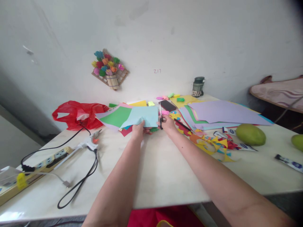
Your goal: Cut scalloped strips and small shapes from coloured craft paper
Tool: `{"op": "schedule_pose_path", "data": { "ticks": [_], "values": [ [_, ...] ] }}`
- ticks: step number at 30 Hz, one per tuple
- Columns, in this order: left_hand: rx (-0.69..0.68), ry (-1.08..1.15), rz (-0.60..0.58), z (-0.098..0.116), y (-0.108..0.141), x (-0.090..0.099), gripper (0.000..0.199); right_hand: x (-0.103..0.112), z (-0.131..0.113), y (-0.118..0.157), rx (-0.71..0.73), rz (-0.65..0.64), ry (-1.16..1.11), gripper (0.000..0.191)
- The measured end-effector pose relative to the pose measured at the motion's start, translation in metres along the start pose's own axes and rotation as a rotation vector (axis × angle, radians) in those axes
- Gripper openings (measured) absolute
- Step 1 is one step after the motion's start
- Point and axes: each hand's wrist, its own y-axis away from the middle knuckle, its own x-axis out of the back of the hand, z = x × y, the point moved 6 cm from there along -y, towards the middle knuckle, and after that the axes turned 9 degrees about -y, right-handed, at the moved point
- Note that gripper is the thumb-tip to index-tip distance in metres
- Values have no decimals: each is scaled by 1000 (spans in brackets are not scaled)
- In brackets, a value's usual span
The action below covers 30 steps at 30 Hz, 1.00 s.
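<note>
My left hand (139, 126) grips a light blue sheet of paper (144, 114) by its near edge, thumb on top and fingers underneath. Scissors (161, 117) with black handles sit in my right hand (168, 122), closed round the grips. Their blades point away from me, right beside the sheet's right edge; whether they touch it I cannot tell. Green paper (115, 116) and a lilac sheet lie behind and left of the blue one. Just right of my right hand are a black pen (183, 125) and colourful paper scraps (210, 145).
A stack of coloured paper (224, 112), a dark phone (167, 105) and a tumbler (198, 86) stand toward the back. Two green mangoes (251, 134) and glue tubes lie right. At left are a red plastic bag (71, 110), a glue gun (91, 142) with its cord, and a power strip (47, 167).
</note>
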Motion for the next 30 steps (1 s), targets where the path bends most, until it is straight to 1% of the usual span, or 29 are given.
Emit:
{"op": "schedule_pose_path", "data": {
  "ticks": [2,4,6,9,11,16,23,26,28,30],
  "values": [
    [-35,5,23,1,-2,2,16,0,2,0,-34,-5,-27,31],
    [-63,10,21,2,-3,3,14,-1,5,0,-57,-18,-30,33],
    [-57,2,-30,2,-3,1,15,0,7,-1,-62,-28,-15,35],
    [4,-61,-141,-2,-1,-5,18,-1,6,-1,-33,-46,7,37],
    [18,-100,-163,-3,0,-6,20,-2,4,0,-14,-58,31,36],
    [-56,-107,-110,-1,0,-5,21,-5,2,3,-8,-49,71,32],
    [-109,-85,-12,3,-5,1,13,-4,-1,3,2,-55,-1,27],
    [-141,-46,19,6,-9,6,10,-1,-3,5,-17,-114,8,22],
    [-160,-20,31,7,-11,8,11,0,-3,7,-28,-177,47,19],
    [-169,2,35,8,-12,9,13,2,-2,8,-43,-245,97,23]
  ]
}}
